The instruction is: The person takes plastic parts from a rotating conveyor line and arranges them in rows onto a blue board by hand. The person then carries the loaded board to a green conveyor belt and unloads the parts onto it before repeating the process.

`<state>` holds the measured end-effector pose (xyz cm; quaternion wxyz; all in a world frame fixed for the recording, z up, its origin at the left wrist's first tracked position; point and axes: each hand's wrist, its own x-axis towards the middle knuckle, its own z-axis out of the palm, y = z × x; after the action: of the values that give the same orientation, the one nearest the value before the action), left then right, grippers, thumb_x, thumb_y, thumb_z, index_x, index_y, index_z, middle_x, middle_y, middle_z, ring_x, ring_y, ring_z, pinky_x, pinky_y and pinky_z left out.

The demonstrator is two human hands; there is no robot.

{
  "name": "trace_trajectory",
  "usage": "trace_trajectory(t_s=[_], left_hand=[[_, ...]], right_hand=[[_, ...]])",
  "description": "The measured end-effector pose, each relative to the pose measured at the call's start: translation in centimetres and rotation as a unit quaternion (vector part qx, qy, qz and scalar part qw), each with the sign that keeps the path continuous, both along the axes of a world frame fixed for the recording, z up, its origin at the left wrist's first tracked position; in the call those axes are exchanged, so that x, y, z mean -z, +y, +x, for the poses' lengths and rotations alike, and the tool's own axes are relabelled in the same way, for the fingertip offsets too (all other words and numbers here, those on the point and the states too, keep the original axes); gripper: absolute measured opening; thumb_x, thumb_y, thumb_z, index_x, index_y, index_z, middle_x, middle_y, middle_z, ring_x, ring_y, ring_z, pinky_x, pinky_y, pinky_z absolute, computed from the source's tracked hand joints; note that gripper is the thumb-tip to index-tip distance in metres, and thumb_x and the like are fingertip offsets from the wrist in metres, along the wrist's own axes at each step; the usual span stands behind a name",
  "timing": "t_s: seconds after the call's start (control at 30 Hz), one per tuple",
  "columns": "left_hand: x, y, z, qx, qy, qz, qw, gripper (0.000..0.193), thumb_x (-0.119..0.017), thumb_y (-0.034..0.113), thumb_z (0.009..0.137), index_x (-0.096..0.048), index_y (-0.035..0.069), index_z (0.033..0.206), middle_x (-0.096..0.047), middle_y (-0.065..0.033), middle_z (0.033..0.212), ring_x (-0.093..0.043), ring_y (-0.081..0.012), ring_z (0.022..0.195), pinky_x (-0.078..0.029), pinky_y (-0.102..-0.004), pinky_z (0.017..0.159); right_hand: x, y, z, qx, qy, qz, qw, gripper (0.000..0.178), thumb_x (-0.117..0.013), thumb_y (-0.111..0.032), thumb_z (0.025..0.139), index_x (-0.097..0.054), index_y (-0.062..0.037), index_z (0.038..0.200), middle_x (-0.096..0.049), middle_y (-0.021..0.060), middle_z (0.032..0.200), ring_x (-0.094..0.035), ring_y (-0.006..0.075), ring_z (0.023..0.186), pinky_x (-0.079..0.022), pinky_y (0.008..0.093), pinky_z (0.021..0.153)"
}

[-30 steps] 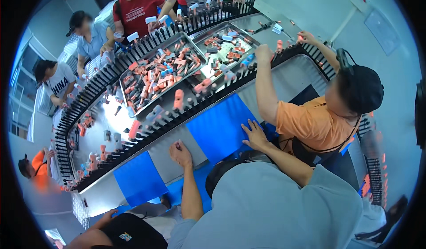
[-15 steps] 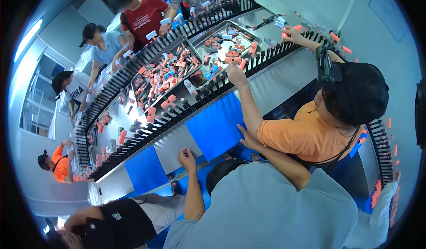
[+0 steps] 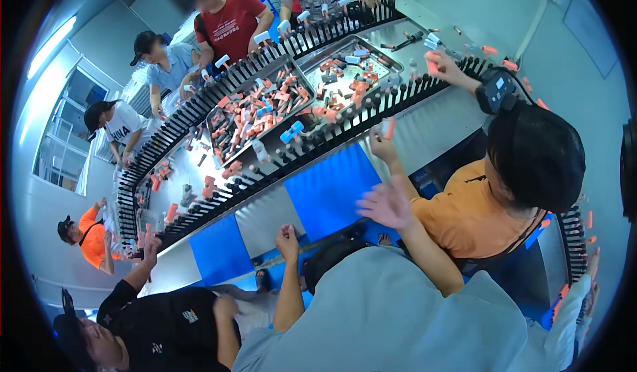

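My left hand (image 3: 286, 243) is raised, fingers curled together, over the strip between my body and the bench front; whatever they may pinch is too small to make out. My right hand (image 3: 387, 203) is spread open with nothing in it, palm showing, slightly blurred, beside the orange-sleeved arm of a co-worker (image 3: 458, 206). A blue mat (image 3: 326, 185) on the bench front lies nearest to both hands. The co-worker holds one coral plastic piece (image 3: 388, 128) above the bench edge and another coral piece (image 3: 435, 63) by the row of posts.
A looping conveyor of black posts (image 3: 265, 166) surrounds a metal tray (image 3: 302, 110) heaped with coral, black and blue plastic pieces, and a second tray (image 3: 391, 60). A person in black (image 3: 179, 319) is close on my left. Several other people stand along the far side.
My right hand has lifted from beside the co-worker and spread open. The co-worker's lower hand has drawn back from the tray with a coral piece. The person in black now reaches toward the conveyor.
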<state>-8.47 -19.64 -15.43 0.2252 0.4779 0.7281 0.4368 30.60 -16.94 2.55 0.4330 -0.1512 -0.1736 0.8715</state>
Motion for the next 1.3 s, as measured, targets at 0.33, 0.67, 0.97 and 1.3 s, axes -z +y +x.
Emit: trace_trajectory(t_s=[0.33,0.67,0.97,1.3], left_hand=[[-1.4,5.4,0.5,0.127,0.051,-0.021,0.990,0.029,-0.077,0.035,0.102,-0.078,0.011,0.117,-0.075,-0.0080,0.092,-0.071,-0.0242,0.081,-0.056,-0.0405,0.077],[-1.8,7.7,-1.8,0.107,0.055,-0.031,0.992,0.023,-0.081,0.036,0.099,-0.077,0.016,0.110,-0.066,-0.0030,0.073,-0.066,-0.0214,0.068,-0.051,-0.0407,0.067],[-0.9,7.2,-2.1,0.102,0.074,-0.039,0.991,0.029,-0.080,0.039,0.098,-0.076,0.016,0.115,-0.066,-0.0039,0.071,-0.066,-0.0246,0.067,-0.050,-0.0445,0.065],[-0.6,4.0,1.0,0.002,0.093,-0.012,0.996,0.026,-0.077,0.037,0.101,-0.078,0.016,0.116,-0.072,-0.0065,0.082,-0.071,-0.0257,0.075,-0.056,-0.0439,0.073]], right_hand=[[4.4,4.9,-8.5,-0.035,-0.380,0.112,0.917,0.047,-0.071,-0.038,0.109,-0.070,-0.0047,0.143,-0.078,0.0187,0.128,-0.073,0.0316,0.123,-0.056,0.0484,0.111],[4.5,18.4,6.4,0.357,-0.583,0.116,0.720,0.022,-0.072,-0.024,0.106,-0.078,-0.0053,0.116,-0.078,0.0057,0.097,-0.072,0.0151,0.088,-0.058,0.0351,0.082],[-8.8,28.8,13.5,0.211,-0.751,0.612,0.130,0.044,-0.083,-0.021,0.089,-0.071,-0.0099,0.129,-0.071,0.0184,0.136,-0.068,0.0414,0.124,-0.055,0.0514,0.107],[-8.4,32.3,6.4,0.085,-0.770,0.562,0.288,0.025,-0.069,-0.028,0.097,-0.078,-0.0121,0.115,-0.079,0.0188,0.098,-0.077,0.0411,0.092,-0.059,0.0545,0.086]])
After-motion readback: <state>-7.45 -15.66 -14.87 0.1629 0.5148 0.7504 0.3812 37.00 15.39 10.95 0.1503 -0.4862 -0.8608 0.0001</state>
